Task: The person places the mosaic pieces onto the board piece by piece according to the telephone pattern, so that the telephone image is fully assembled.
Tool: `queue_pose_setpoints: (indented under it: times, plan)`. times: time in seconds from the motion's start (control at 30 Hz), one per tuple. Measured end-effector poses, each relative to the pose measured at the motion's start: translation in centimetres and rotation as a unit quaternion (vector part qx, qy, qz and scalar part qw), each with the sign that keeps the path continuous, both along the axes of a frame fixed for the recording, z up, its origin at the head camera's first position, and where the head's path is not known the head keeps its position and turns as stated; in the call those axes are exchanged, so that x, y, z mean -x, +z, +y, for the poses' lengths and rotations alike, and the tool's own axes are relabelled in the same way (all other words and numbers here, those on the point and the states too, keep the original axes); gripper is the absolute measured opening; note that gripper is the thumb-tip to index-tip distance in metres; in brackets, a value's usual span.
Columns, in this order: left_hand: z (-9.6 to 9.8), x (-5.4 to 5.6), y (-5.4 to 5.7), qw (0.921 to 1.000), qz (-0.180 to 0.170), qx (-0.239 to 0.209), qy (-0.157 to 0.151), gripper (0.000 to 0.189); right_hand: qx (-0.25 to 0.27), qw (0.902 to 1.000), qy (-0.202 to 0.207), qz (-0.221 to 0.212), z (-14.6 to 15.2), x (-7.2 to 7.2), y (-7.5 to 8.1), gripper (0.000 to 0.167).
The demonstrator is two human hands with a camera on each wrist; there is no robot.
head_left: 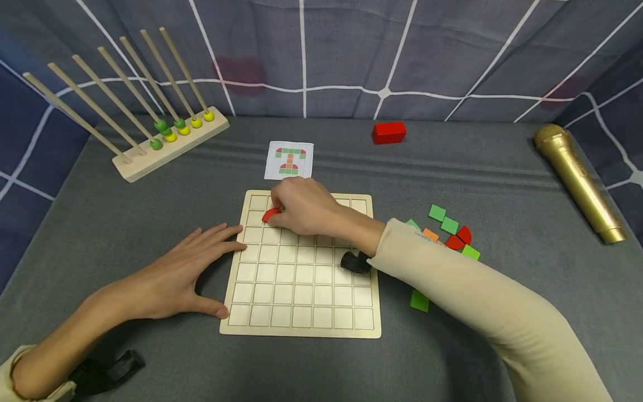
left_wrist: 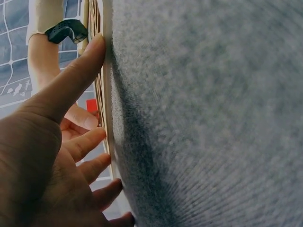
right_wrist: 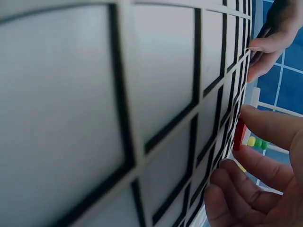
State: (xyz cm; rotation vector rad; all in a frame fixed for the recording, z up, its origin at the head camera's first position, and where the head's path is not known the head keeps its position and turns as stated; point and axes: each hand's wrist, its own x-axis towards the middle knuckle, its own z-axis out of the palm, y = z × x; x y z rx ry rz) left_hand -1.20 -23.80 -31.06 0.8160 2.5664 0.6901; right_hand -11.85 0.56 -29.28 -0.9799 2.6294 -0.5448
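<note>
A pale wooden grid board lies flat on the grey table. Between thumb and index finger, my right hand pinches a red quarter-round tile over the board's upper left squares. The same red tile shows edge-on in the right wrist view, close to the grid. My left hand rests at the board's left edge, fingers spread, thumb at the lower left corner; in the left wrist view its fingertips touch the rim. Behind the board lies a pattern card with a red, green and orange figure.
Right of the board are loose green tiles, red quarter-rounds and an orange tile, partly hidden by my right sleeve. A red block lies at the back, a gold microphone far right, and a bead rack back left.
</note>
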Motion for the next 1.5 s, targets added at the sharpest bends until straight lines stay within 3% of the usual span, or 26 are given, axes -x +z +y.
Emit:
queue_pose_setpoints:
  times: [0.4,0.83,1.23,1.5]
  plan:
    - [0.1,0.1,0.1,0.9999,-0.010,-0.001,0.002,0.101,0.001,0.9999,0.016,0.006,0.2,0.0,-0.5,0.022]
    - [0.1,0.2,0.1,0.9998,-0.018,0.000,0.002,0.101,0.028,0.9986,0.035,-0.028,0.8,0.3,-0.9,0.016]
    - [0.0,0.2,0.0,0.9998,-0.018,-0.002,-0.001,0.100,0.055,0.9961,0.045,-0.052,1.3,0.4,-0.7,0.028]
    - [0.0,0.0,0.0,0.9999,-0.011,-0.003,-0.002,0.099,0.118,0.9906,0.020,-0.066,3.3,0.2,0.2,0.023]
